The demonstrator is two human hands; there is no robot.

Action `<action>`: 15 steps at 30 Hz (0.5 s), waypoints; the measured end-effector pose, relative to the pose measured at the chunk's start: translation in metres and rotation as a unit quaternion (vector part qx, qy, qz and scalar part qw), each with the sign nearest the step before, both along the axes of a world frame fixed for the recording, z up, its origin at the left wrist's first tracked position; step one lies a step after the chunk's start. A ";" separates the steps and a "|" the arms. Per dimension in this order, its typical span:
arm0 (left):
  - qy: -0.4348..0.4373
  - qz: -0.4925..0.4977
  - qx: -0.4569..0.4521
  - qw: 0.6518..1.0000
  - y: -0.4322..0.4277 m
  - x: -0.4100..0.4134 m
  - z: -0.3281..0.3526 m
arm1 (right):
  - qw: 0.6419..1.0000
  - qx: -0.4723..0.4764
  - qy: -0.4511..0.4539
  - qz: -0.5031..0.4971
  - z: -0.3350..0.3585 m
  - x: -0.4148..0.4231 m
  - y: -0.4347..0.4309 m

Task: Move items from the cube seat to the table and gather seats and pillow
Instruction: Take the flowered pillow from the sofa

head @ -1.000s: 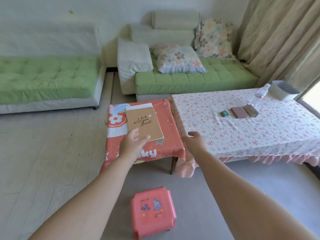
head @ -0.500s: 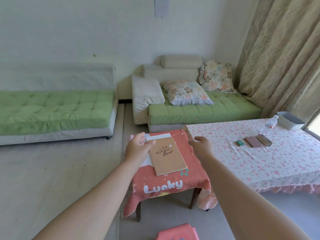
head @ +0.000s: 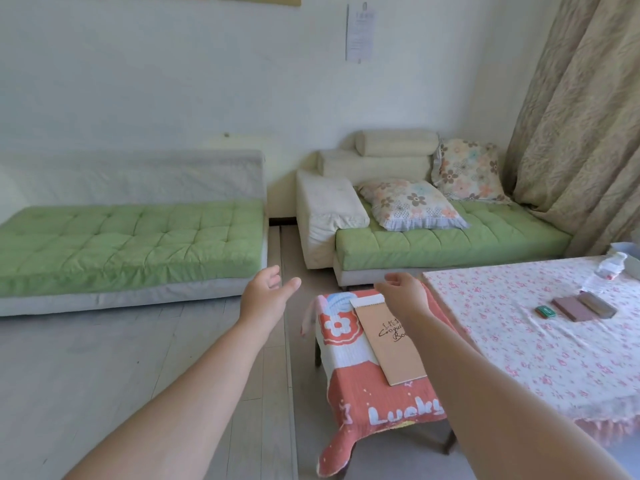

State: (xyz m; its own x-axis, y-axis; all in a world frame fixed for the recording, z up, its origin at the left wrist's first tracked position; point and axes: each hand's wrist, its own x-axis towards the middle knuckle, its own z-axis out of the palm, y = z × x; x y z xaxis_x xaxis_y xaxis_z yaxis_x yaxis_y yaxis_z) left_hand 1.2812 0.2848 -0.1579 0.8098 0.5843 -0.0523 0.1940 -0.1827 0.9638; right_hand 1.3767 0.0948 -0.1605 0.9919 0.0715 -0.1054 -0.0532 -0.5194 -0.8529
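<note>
A room with a pale wood floor (head: 104, 358) and a white wall was seen, a paper sheet (head: 360, 32) being pinned high on the wall. A low sofa (head: 131, 240) with a green cushion was set along the wall, and a corner sofa (head: 450, 240) was placed beside it, next to a beige curtain (head: 581, 116). A flowered pillow (head: 412, 204) was laid flat on the corner sofa, and a second pillow (head: 467, 171) was propped upright behind it.

The seat (head: 346, 358) was draped in a red cloth and stood against the end of the table (head: 519, 341), which was covered in a pink floral cloth. A brown pad (head: 391, 344) was lying flat on the seat. On the table, well apart from the seat, a bottle (head: 606, 271), a small green box (head: 546, 311) and two brown blocks (head: 571, 308) were grouped close together.

The left hand (head: 266, 292) was held out over the floor, to the side of the seat, with fingers spread and relaxed; nothing was gripped. The right hand (head: 403, 292) was held over the far edge of the seat, just past the pad's top, with fingers loosely curled and nothing held. Whether the pad was touched by it could not be told.
</note>
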 end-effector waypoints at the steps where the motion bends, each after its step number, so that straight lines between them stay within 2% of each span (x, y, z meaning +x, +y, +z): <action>1: -0.001 -0.001 -0.002 1.000 0.008 0.004 -0.001 | 1.000 0.000 -0.005 0.005 0.001 0.005 0.009; 15: 0.017 -0.038 0.012 0.999 0.094 0.124 -0.002 | 0.998 0.050 0.013 -0.024 -0.013 0.119 0.102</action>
State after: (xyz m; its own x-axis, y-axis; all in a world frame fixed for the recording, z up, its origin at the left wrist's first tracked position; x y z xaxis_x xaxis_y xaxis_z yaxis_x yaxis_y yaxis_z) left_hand 1.4049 0.3790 -0.1603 0.8504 0.5218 -0.0672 0.2105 -0.2204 0.9524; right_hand 1.4957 0.1966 -0.1732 0.9915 0.0345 -0.1252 -0.0986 -0.4278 -0.8985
